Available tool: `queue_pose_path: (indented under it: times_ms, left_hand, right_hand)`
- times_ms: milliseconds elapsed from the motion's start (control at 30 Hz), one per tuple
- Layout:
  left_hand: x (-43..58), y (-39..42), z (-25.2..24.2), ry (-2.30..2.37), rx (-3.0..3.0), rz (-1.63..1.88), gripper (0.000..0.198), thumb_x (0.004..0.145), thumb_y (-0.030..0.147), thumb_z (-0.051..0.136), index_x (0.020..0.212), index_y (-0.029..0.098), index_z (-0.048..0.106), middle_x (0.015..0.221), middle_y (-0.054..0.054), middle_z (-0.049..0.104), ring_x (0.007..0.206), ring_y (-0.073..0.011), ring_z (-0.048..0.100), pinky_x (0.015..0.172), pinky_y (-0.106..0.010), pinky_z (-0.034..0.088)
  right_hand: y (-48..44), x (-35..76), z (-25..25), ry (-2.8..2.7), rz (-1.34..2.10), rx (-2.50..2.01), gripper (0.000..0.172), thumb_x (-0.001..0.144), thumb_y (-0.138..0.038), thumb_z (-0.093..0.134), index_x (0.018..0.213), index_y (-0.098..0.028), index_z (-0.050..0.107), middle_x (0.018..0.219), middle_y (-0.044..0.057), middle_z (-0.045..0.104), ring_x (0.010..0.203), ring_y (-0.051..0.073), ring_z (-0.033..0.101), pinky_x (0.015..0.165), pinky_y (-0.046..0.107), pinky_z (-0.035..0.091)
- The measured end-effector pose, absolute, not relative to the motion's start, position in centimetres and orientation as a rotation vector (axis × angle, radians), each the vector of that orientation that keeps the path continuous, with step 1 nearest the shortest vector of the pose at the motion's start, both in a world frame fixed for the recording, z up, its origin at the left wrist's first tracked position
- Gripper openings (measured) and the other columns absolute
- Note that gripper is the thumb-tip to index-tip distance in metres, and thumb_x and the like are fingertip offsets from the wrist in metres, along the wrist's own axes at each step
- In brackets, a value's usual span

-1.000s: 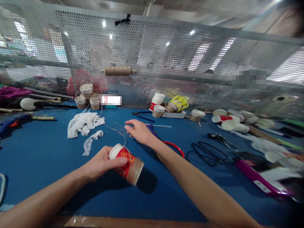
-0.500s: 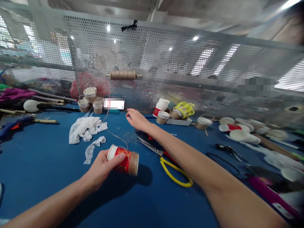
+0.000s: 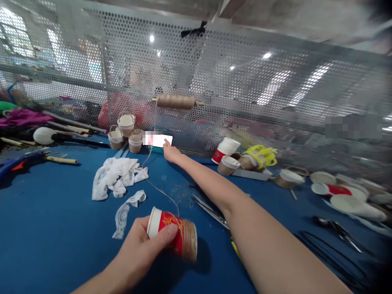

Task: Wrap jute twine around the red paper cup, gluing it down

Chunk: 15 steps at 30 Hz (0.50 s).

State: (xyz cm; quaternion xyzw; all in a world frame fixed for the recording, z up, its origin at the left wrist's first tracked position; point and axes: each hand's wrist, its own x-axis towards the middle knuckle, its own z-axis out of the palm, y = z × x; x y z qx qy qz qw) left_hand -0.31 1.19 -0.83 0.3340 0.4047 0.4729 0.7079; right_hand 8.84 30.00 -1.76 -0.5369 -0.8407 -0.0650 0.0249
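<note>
My left hand grips a red and white paper cup, tilted on its side, with brown twine wound round its base end. From the cup a thin strand of twine runs up to a spool on the mesh panel. My right hand reaches far forward, a fingertip at the bright screen of a phone that leans near the panel. That hand holds nothing. Scissors lie partly hidden beneath my right forearm. White lace is heaped left of the strand.
Twine-wrapped cups stand left of the phone. Stacked paper cups and a yellow net-like piece are right of centre. More cups and black-handled scissors lie at the right. Sticks lie at the left.
My right hand has moved forward onto the phone screen. The view has shifted, and the held cup appears lower and further right. My right forearm now covers most of the yellow scissor handle.
</note>
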Motion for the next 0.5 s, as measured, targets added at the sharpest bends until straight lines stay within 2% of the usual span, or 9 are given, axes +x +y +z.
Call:
queue_pose_path:
  times_ms: [133,300,500]
  left_hand:
    - [-0.2,1.3,-0.9,0.845,0.734,1.061,0.037,0.061,0.046,0.071,0.067,0.01,0.066,0.055,-0.001,0.057,0.048,-0.0067,0.045,0.049,-0.018,0.035]
    - [-0.2,1.4,-1.5,0.875,0.732,1.039,0.04,0.06,0.047,0.071,0.068,0.009,0.066,0.06,-0.004,0.061,0.051,-0.0082,0.048,0.051,-0.019,0.037]
    - [-0.4,1.2,-1.4,0.892,0.784,1.048,0.039,0.061,0.047,0.07,0.069,0.009,0.067,0.061,-0.004,0.061,0.053,-0.0087,0.048,0.054,-0.02,0.038]
  right_hand:
    - [30.3,8.8,-2.0,-2.602,-0.218,-1.669,0.03,0.086,-0.03,0.049,0.112,-0.017,0.051,0.113,0.008,0.053,0.093,0.018,0.056,0.078,0.039,0.048]
    - [29.7,8.5,-1.6,-2.605,-0.222,-1.637,0.03,0.085,-0.03,0.049,0.113,-0.016,0.051,0.113,0.008,0.053,0.094,0.019,0.056,0.078,0.039,0.048]
    - [25.8,9.8,1.3,-2.609,-0.185,-1.523,0.026,0.086,-0.027,0.048,0.109,-0.016,0.052,0.115,0.008,0.052,0.092,0.018,0.056,0.078,0.038,0.046]
